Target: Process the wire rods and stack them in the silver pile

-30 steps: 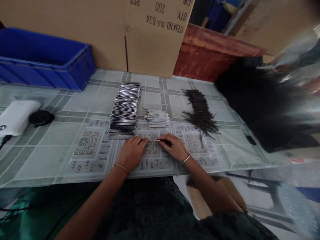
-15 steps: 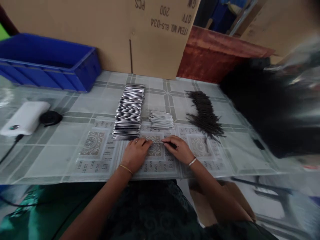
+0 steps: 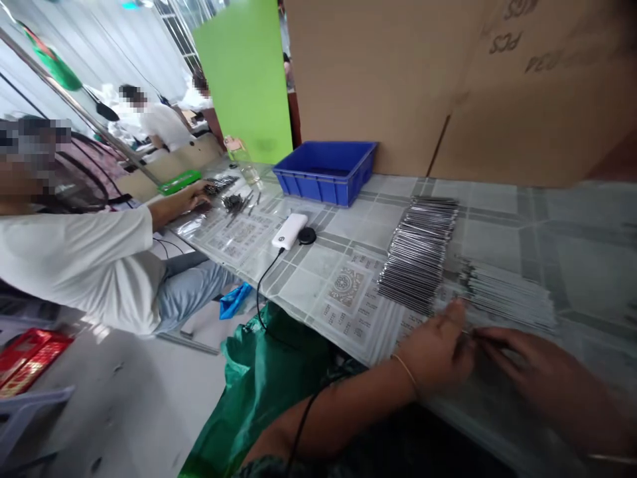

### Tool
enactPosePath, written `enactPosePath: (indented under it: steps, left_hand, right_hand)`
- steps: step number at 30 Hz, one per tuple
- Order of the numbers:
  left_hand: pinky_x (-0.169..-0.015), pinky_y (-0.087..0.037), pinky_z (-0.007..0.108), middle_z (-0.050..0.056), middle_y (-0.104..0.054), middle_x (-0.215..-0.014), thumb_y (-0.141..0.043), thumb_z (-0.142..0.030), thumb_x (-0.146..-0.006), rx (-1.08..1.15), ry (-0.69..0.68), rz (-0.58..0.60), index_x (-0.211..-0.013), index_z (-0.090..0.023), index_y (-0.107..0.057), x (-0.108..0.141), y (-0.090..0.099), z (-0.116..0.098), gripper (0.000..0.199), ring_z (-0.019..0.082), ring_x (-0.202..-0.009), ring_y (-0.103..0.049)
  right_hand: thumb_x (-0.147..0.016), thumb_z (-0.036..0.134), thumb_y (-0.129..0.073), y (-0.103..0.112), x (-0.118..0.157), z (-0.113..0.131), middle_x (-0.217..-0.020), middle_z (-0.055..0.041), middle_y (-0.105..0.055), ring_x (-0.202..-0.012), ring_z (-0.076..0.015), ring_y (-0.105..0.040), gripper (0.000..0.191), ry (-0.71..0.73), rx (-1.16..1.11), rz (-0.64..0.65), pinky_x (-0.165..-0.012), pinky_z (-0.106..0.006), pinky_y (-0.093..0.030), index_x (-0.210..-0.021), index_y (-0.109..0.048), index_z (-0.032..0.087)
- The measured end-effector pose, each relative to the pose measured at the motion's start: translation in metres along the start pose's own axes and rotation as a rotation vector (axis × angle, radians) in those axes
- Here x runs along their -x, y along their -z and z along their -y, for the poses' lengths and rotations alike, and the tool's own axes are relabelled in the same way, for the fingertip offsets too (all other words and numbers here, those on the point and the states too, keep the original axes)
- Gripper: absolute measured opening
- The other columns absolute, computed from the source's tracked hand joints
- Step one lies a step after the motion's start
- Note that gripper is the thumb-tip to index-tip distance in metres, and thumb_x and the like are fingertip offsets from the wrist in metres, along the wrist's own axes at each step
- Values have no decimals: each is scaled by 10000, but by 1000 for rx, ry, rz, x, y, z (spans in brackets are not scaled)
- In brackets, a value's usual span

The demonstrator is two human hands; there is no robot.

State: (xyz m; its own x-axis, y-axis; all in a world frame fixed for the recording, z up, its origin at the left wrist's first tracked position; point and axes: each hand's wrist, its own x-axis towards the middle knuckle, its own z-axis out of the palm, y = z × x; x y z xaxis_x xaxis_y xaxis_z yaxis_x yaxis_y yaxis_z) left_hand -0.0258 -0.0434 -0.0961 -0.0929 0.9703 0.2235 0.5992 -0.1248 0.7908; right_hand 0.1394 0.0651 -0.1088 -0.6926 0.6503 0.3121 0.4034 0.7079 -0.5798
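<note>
My left hand and my right hand are close together at the table's near side, fingertips pinched and almost meeting. A thin rod is between them; motion blur hides most of it. Just beyond my left hand lies a long row of shiny metal rods, packed side by side. A smaller bunch of thin pale rods rests on the table beyond my right hand.
A blue plastic bin stands at the back against a cardboard sheet. A white power bank with a cable and a black round object lie left. Farther left, a co-worker's hand is near dark metal pieces.
The view has swung left, bringing the co-worker into sight and taking the dark rods out of it. My hands remain pinched close together, now with a smaller gap between them.
</note>
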Motion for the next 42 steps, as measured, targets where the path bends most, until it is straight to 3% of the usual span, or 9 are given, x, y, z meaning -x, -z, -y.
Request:
enactPosePath:
  steps: [6,12,17,22,25,28,33,37,42]
  left_hand:
    - [-1180,-336,486,138,-293,-1587,-417,-355,-961,433,168,-187,-1563,-203,-58,13,-1,2,717,268,-1434,-350]
    - [-1257,-112,419,105,-163,-1632,-382,-368,-988,306,115,-397,-1544,-189,-187,25,33,12,616,229,-1512,-127]
    - [-1250,-76,460,81,-159,-1637,-402,-440,-982,354,281,-562,-1523,-216,-230,23,55,37,610,243,-1513,-108]
    - [-1254,-102,471,-2,-145,-1641,-407,-482,-964,481,325,-518,-1521,-360,-226,18,47,37,599,223,-1513,-97]
    - [-1255,-89,469,48,-88,-1648,-393,-489,-958,444,343,-444,-1554,-285,-137,9,42,32,680,220,-1515,-52]
    - [-1256,-103,424,93,-79,-1643,-380,-522,-951,370,354,-415,-1563,-221,-103,3,43,29,736,207,-1515,-43]
    - [-1253,-93,464,163,-53,-1632,-348,-544,-960,194,320,-447,-1552,-104,-127,5,53,26,770,250,-1515,4]
    - [-1241,-161,458,210,-143,-1610,-353,-496,-970,109,285,-363,-1538,-65,-160,-1,53,36,739,257,-1512,-83]
    - [-1233,-147,508,232,-224,-1586,-363,-484,-972,77,251,-368,-1500,-57,-259,-4,47,42,687,291,-1501,-156]
  right_hand:
    - [-876,411,-518,-26,-28,29,-875,-108,-737,-749,-309,-687,211,124,-41,36,-648,-504,-527,-972,-704,391]
    - [-951,343,-498,-59,-47,78,-921,-82,-687,-872,-275,-604,242,127,-42,40,-799,-446,-475,-982,-730,282]
    - [-969,335,-521,-78,-68,101,-1048,-78,-659,-981,-255,-559,235,44,218,124,-923,-447,-418,-1082,-716,266]
    - [-990,391,-456,-71,-54,95,-1510,-129,-397,-1363,-306,-372,534,144,386,74,-1132,-525,-275,-1496,-373,246]
    - [-991,325,-417,-78,-49,75,-1634,-150,-82,-1491,-365,-108,693,180,457,61,-1137,-597,-258,-1578,-57,243]
    - [-971,233,-403,-94,-54,62,-1639,-96,114,-1497,-383,-43,785,217,502,74,-1119,-623,-285,-1554,119,294]
    - [-964,242,-391,-102,-56,57,-1639,-54,123,-1493,-399,-37,778,163,459,-32,-1108,-669,-286,-1554,109,328]
    - [-977,244,-372,-106,-63,51,-1634,-26,146,-1490,-405,-11,750,120,367,0,-1102,-691,-278,-1550,95,373]
    - [-976,227,-400,-105,-69,68,-1648,-22,-9,-1501,-376,-21,747,81,248,-12,-1146,-674,-177,-1554,42,397]
